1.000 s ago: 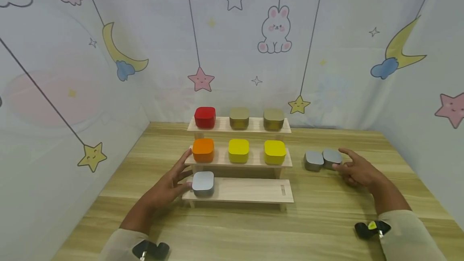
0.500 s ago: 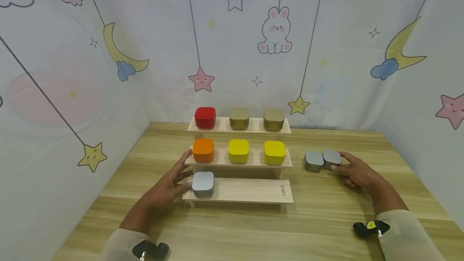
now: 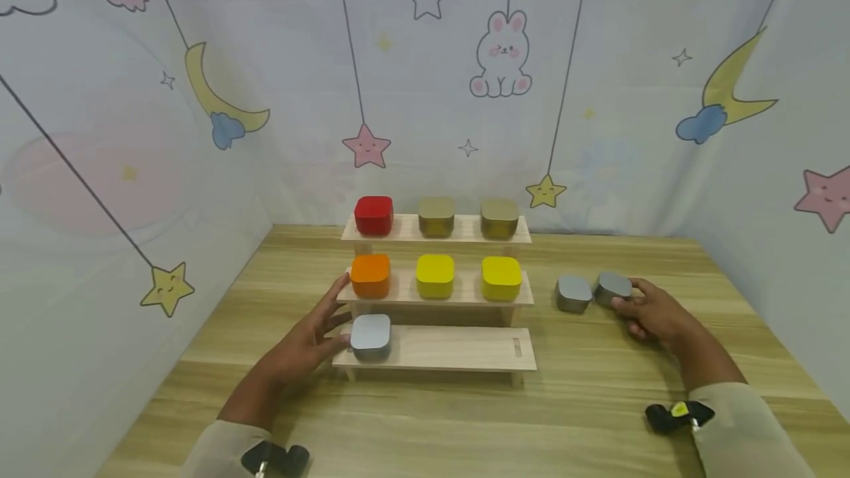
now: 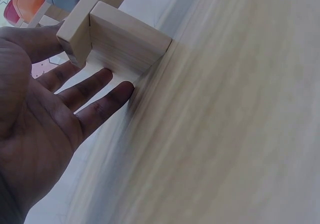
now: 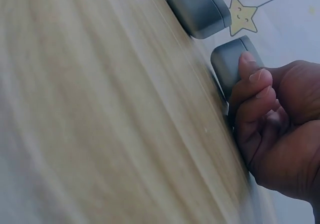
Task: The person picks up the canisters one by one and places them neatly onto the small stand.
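Observation:
In the head view my right hand pinches a small grey rounded-square box between thumb and fingers at the right. A thin seam runs near that box's top in the right wrist view. Just left of it, a second grey box stands on the table, a small gap away. My left hand, fingers spread and mostly straight, touches the left end of a three-step wooden rack. Its thumb tip lies right beside a third grey box on the lowest step.
On the middle step stand an orange box and two yellow boxes. The top step holds a red box and two olive-gold ones. Printed cloth walls enclose the wood-grain table at the back and sides.
My right fingers have closed on the outer grey box, which has turned and shifted slightly right, away from its neighbour. The left hand keeps its place at the rack.

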`<action>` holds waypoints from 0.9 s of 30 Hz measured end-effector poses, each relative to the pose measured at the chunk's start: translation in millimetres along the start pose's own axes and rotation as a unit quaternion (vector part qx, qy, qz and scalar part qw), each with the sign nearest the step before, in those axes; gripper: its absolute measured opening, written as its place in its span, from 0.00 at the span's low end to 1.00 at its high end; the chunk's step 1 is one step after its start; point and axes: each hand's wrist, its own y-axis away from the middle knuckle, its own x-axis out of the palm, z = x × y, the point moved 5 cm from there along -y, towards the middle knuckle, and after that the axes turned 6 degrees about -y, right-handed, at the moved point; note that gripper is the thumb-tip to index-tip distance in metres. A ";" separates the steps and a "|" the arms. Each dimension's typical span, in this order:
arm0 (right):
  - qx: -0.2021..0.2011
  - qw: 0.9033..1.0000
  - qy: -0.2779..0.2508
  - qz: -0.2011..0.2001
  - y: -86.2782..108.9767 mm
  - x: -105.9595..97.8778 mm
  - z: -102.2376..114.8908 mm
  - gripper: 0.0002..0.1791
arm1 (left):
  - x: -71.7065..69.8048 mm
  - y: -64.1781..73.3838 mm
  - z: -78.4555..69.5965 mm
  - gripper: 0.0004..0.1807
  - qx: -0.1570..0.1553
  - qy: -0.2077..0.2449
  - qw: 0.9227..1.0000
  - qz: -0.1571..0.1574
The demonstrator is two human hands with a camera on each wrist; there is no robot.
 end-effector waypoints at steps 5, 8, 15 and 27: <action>0.003 1.000 -0.012 -0.024 2.6 -2.8 4.1 0.46 | 0.7 -0.6 0.2 0.59 -0.001 0.000 1.000 0.002; -0.004 0.999 -0.007 -0.041 5.0 -2.7 13.5 0.49 | 0.4 -0.4 0.0 0.59 -0.003 0.000 1.000 0.001; -0.043 0.997 -0.015 -0.065 13.6 6.0 42.5 0.43 | -0.4 1.1 -3.1 0.59 0.021 -0.004 1.000 0.006; -0.099 0.993 -0.013 -0.068 37.9 30.5 90.7 0.44 | -0.4 2.4 -5.2 0.59 0.024 -0.004 1.000 0.004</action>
